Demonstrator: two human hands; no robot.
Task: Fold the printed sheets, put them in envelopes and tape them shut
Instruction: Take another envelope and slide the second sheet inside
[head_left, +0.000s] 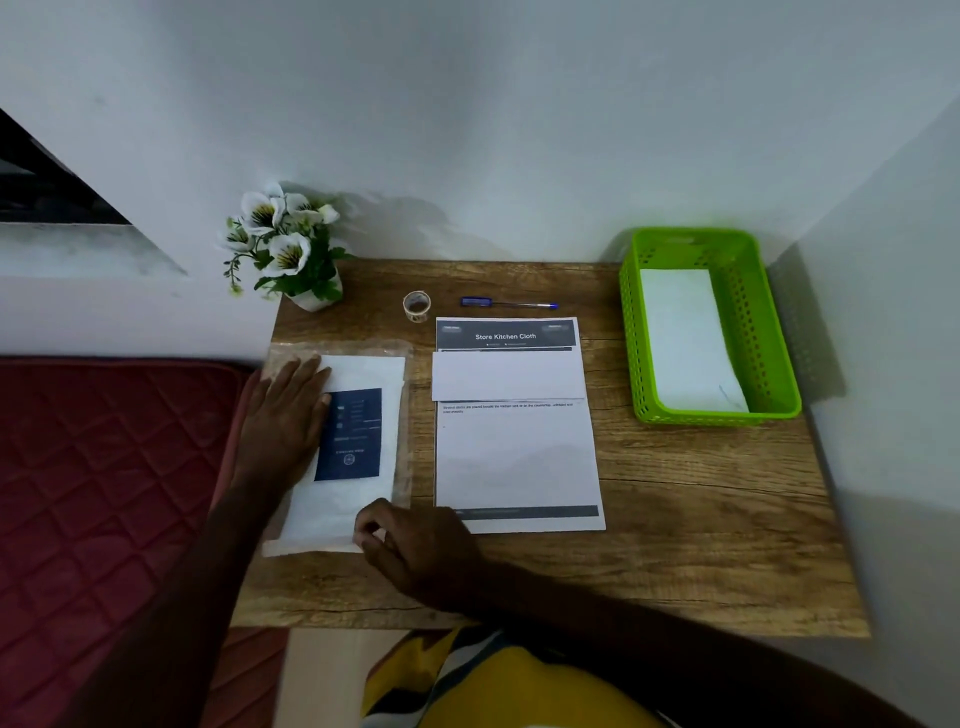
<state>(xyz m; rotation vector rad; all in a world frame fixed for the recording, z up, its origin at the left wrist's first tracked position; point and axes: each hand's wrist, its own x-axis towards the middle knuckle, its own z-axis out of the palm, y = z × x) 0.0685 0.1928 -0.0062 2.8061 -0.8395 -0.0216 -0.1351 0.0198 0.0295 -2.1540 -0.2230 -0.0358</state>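
Observation:
A clear plastic pack of white envelopes (358, 499) with a dark blue label lies at the left of the wooden table (675, 545). My left hand (283, 421) rests flat on the pack's left side, fingers spread. My right hand (410, 545) pinches the pack's near right corner. A printed sheet (519, 462) headed "Store Kitchen Cloth" lies in the middle of the table, with a white folded piece (509, 375) across its upper part. A small roll of tape (416, 305) stands behind the sheet.
A blue pen (509, 304) lies by the tape. A green plastic basket (769, 332) at the back right holds a white envelope (688, 343). A pot of white artificial flowers (288, 249) stands at the back left corner. A red quilted mattress (104, 493) borders the table's left.

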